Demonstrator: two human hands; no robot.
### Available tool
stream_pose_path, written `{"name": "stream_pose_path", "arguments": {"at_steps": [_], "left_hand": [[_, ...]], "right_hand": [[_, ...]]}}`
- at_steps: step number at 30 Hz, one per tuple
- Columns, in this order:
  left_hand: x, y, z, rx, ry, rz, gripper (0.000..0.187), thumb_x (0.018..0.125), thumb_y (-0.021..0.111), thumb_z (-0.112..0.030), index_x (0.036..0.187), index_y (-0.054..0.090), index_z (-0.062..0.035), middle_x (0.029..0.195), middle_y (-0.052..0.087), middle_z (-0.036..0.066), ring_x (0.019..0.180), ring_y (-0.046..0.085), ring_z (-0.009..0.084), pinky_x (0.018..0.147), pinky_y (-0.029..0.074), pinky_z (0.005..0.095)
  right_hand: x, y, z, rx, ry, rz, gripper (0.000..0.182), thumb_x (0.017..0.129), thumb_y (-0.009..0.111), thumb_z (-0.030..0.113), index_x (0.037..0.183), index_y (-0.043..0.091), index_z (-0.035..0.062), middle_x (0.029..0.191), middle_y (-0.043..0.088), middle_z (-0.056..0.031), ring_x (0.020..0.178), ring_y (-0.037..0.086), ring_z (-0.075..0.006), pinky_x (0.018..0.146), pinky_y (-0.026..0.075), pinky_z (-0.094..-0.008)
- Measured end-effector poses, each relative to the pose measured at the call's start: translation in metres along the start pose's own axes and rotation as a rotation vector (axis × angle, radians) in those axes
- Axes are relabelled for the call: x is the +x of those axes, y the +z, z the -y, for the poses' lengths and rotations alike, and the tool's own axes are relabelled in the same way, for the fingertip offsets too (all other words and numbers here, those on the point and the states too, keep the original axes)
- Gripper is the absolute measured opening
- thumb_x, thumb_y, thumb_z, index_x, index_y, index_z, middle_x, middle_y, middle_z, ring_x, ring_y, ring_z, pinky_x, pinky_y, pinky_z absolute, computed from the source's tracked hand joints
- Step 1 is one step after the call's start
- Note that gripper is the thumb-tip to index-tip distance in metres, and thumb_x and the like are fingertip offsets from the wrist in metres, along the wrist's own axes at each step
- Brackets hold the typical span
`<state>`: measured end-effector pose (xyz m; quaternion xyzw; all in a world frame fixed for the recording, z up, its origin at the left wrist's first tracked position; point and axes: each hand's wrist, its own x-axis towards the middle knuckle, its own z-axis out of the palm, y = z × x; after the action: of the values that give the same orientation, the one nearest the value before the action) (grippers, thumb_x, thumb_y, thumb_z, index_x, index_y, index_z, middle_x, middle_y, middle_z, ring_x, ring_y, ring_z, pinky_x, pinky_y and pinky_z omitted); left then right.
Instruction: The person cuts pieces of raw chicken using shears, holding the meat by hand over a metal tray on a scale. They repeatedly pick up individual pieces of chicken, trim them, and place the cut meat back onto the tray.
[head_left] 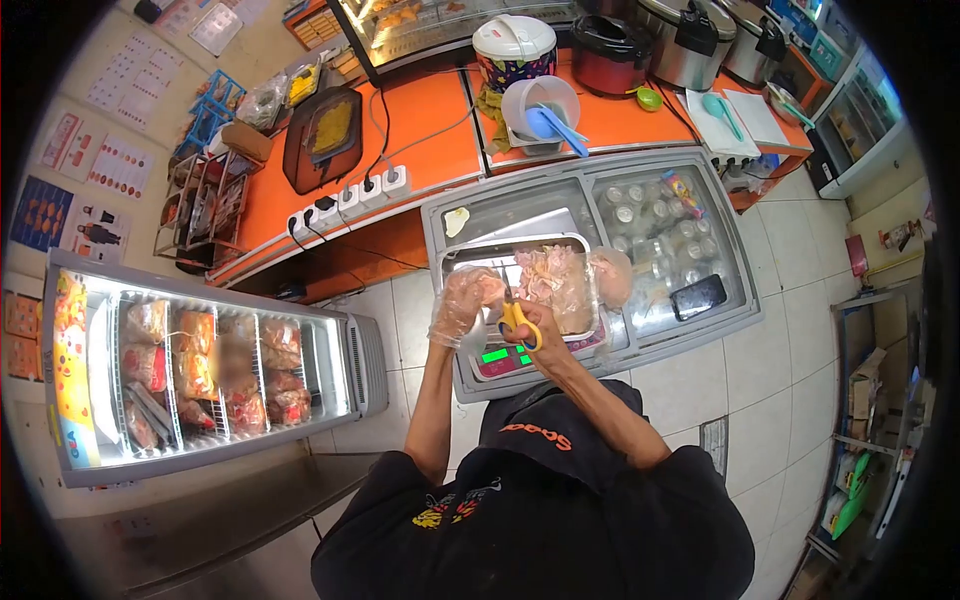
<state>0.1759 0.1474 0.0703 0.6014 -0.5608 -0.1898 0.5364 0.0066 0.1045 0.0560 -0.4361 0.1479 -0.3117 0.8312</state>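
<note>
Right hand (540, 325) grips yellow-handled scissors (517, 312), blades pointing up-away; gloved left hand (463, 300) grips a meat piece (484, 288).

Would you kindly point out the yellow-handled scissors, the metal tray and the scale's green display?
scissors (519, 322), head view, on the yellow handle.
metal tray (500, 245), head view, on its far rim.
green display (495, 355), head view, on the lit panel.

The single head-worn camera is looking steeply down and forward over the person's own chest and arms at close range (fisheye, corners black), taking in the chest freezer (700, 330) and orange counter (430, 165) beyond.
</note>
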Motion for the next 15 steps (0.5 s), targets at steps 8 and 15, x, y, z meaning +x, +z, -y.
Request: {"name": "stream_pose_path", "arguments": {"at_steps": [8, 15], "left_hand": [[-0.012, -0.013, -0.013, -0.001, -0.266, 0.161, 0.029, 0.093, 0.051, -0.024, 0.114, 0.057, -0.0043, 0.096, 0.063, 0.010, 0.085, 0.062, 0.0195, 0.077, 0.051, 0.0327], [0.009, 0.023, -0.001, 0.101, -0.401, 0.313, 0.054, 0.084, 0.059, -0.015, 0.135, 0.042, -0.0073, 0.110, 0.061, 0.016, 0.093, 0.060, 0.0210, 0.082, 0.048, 0.0356]], "right_hand": [[0.013, -0.032, 0.098, -0.061, -0.236, -0.052, 0.072, 0.061, 0.069, 0.066, 0.098, 0.051, 0.0075, 0.079, 0.046, 0.0024, 0.068, 0.040, -0.0092, 0.062, 0.029, -0.0239], [-0.009, -0.061, 0.045, -0.059, -0.078, -0.140, 0.053, 0.074, 0.070, 0.055, 0.089, 0.052, 0.0076, 0.072, 0.048, 0.0019, 0.067, 0.042, -0.0058, 0.062, 0.031, -0.0211]]}}
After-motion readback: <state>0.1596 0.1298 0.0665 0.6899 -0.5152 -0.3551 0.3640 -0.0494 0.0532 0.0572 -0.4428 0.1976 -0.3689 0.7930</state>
